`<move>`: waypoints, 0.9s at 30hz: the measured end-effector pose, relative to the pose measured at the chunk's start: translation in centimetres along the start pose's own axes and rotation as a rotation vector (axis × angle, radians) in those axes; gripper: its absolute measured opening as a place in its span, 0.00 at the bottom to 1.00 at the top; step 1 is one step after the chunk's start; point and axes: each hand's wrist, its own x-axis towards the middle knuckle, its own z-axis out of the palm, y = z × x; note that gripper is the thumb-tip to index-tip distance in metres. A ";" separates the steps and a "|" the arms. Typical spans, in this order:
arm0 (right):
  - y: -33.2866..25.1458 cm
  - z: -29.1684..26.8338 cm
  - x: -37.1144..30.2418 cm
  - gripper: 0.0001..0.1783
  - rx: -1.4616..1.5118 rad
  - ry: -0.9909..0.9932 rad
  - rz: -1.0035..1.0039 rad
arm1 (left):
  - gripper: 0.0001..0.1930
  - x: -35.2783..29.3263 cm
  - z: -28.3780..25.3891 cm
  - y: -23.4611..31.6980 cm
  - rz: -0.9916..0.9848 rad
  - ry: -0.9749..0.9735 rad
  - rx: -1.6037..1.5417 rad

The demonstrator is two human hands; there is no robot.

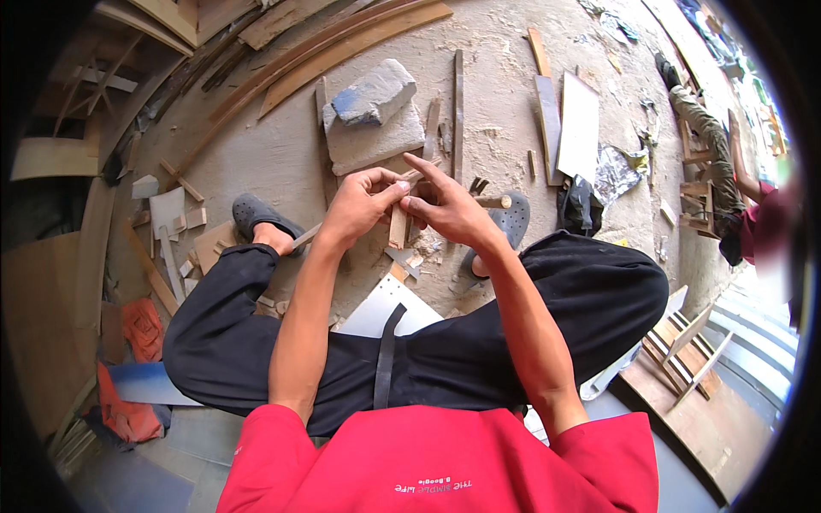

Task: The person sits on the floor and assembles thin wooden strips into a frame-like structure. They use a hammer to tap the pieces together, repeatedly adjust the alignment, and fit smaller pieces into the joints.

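Between my knees, both hands meet over a narrow wooden strip (pixel 398 232). My left hand (pixel 352 207) is closed, thumb and forefinger pinched together; whatever is between their tips is too small to make out. Close against it, my right hand (pixel 455 214) has its forefinger stretched forward and its thumb near the left thumb. The other right fingers curl down beside the strip and are partly hidden. A thin stick (pixel 306 238) shows by my left wrist. Beyond my right hand is a claw hammer (pixel 496 202) with a round wooden handle, next to my shoe.
Ahead lie a stone block (pixel 376 141) and long boards (pixel 342 53). A white panel (pixel 579 126) and a black plastic bag (pixel 580 205) are at right. Wood offcuts (pixel 175 222) and an orange cloth (pixel 142 329) lie left. Another person's red sleeve (pixel 757 227) shows at far right.
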 end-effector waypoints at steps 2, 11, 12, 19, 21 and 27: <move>1.4 0.2 -0.8 0.35 -0.070 0.118 0.119 | 0.09 0.4 0.8 -0.9 -0.073 0.068 -0.035; 3.1 -3.6 -4.5 0.12 -0.252 0.173 0.443 | 0.11 3.0 5.2 -7.1 -0.195 0.175 -0.356; 2.2 -4.9 -5.1 0.12 -0.411 0.216 0.460 | 0.12 3.8 5.9 -7.7 -0.219 0.160 -0.315; 2.5 -13.1 -7.3 0.19 -0.222 0.525 0.326 | 0.26 15.3 10.9 -21.3 -0.258 0.297 0.336; 3.1 -13.3 -6.2 0.26 -0.208 0.544 0.379 | 0.32 17.8 11.6 -23.5 -0.327 0.331 0.415; 3.7 -13.0 -3.0 0.22 0.132 0.605 0.355 | 0.30 20.7 12.6 -22.5 -0.263 0.191 0.767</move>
